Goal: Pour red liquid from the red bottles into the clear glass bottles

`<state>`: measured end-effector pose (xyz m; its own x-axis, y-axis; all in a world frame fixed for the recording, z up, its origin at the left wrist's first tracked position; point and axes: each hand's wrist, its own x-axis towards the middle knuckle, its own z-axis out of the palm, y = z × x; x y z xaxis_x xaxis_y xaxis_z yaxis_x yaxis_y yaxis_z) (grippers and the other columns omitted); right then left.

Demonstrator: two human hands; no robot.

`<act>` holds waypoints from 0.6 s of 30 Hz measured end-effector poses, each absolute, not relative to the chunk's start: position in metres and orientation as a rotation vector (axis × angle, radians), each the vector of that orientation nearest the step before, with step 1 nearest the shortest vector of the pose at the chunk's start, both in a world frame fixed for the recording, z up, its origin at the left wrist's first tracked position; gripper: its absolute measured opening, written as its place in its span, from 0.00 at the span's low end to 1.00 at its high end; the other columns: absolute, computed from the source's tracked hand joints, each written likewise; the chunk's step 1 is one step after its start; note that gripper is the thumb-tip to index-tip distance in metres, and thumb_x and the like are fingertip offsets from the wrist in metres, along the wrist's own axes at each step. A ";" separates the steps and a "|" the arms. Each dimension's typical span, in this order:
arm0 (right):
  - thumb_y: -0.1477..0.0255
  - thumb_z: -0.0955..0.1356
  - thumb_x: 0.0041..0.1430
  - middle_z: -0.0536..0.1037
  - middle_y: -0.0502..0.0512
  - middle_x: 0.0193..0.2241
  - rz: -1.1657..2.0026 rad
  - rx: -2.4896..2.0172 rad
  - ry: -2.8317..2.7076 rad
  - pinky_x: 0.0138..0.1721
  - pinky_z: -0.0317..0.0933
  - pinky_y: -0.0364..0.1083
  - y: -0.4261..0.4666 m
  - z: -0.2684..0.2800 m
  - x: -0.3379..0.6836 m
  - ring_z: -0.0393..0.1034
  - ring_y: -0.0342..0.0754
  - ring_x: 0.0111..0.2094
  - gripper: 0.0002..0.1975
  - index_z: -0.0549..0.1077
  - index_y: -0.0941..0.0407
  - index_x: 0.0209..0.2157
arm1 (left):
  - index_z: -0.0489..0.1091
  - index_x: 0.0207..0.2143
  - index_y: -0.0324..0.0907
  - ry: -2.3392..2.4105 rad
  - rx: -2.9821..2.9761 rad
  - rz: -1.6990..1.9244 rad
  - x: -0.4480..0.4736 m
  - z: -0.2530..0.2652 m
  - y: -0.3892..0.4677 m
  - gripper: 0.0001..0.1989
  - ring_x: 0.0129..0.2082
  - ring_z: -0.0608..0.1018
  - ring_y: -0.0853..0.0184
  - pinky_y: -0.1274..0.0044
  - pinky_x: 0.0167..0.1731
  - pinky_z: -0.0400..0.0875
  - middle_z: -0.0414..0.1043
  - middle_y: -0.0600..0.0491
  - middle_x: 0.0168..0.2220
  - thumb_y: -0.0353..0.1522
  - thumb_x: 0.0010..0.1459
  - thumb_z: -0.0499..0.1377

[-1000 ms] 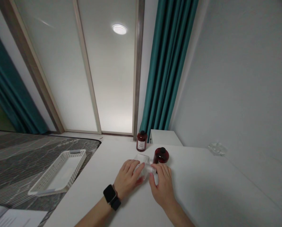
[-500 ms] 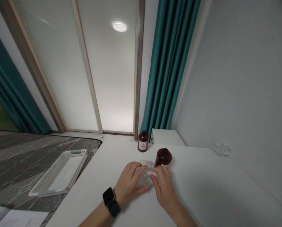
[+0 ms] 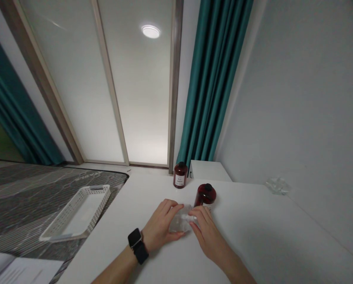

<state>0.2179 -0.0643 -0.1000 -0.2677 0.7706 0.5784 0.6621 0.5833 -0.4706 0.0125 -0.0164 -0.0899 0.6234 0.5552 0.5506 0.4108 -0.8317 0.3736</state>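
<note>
My left hand (image 3: 161,223), with a black watch on its wrist, is wrapped round a clear see-through bottle (image 3: 178,225) low over the white table. The fingers of my right hand (image 3: 206,232) pinch a small white piece, perhaps a cap (image 3: 191,218), at the bottle's right end. Its exact shape is partly hidden by the fingertips. Just beyond my right hand stands a dark red bottle (image 3: 205,193) with a black cap, its label mostly covered. Another dark red bottle (image 3: 180,176) with a white label stands farther back.
A white perforated basket (image 3: 65,237) lies to the left on the grey marble-patterned surface (image 3: 13,213). An open book (image 3: 28,270) is at the lower left. A crumpled clear object (image 3: 277,185) sits by the wall at the table's (image 3: 253,244) right rear edge.
The clear bottle has turned a little in my hands, and the white piece at my right fingertips shows more plainly. My right hand has shifted slightly. The red bottles stand as before.
</note>
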 end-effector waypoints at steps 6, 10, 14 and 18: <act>0.78 0.63 0.64 0.71 0.56 0.40 0.207 -1.155 -1.972 0.47 0.66 0.54 -0.064 -0.101 0.219 0.68 0.54 0.44 0.10 0.66 0.52 0.46 | 0.59 0.58 0.42 0.797 2.649 1.009 0.014 -0.089 -0.018 0.37 0.46 0.70 0.55 0.63 0.45 0.70 0.67 0.44 0.48 0.29 0.47 0.70; 0.77 0.63 0.63 0.73 0.58 0.43 0.240 -1.159 -1.921 0.49 0.66 0.54 -0.064 -0.104 0.218 0.69 0.54 0.47 0.14 0.65 0.52 0.50 | 0.59 0.58 0.42 0.804 2.618 0.986 0.013 -0.088 -0.018 0.38 0.47 0.69 0.55 0.63 0.46 0.70 0.66 0.44 0.48 0.29 0.46 0.71; 0.76 0.64 0.61 0.74 0.57 0.43 0.334 -1.208 -1.779 0.48 0.67 0.52 -0.065 -0.106 0.217 0.71 0.53 0.45 0.17 0.64 0.53 0.52 | 0.58 0.58 0.44 0.784 2.484 0.948 0.014 -0.086 -0.018 0.39 0.49 0.69 0.56 0.64 0.49 0.70 0.65 0.46 0.50 0.29 0.46 0.71; 0.72 0.67 0.57 0.76 0.55 0.40 0.413 -1.268 -1.603 0.45 0.68 0.50 -0.064 -0.107 0.218 0.74 0.52 0.42 0.16 0.67 0.54 0.48 | 0.59 0.56 0.44 0.784 2.308 0.919 0.018 -0.087 -0.021 0.36 0.49 0.70 0.57 0.65 0.49 0.70 0.65 0.47 0.49 0.29 0.46 0.71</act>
<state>0.2179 -0.0636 -0.1073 0.0600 0.8700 0.4895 0.5248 0.3896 -0.7568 0.0176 -0.0214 -0.0870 0.6000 0.6761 0.4276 0.3156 -0.6912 0.6501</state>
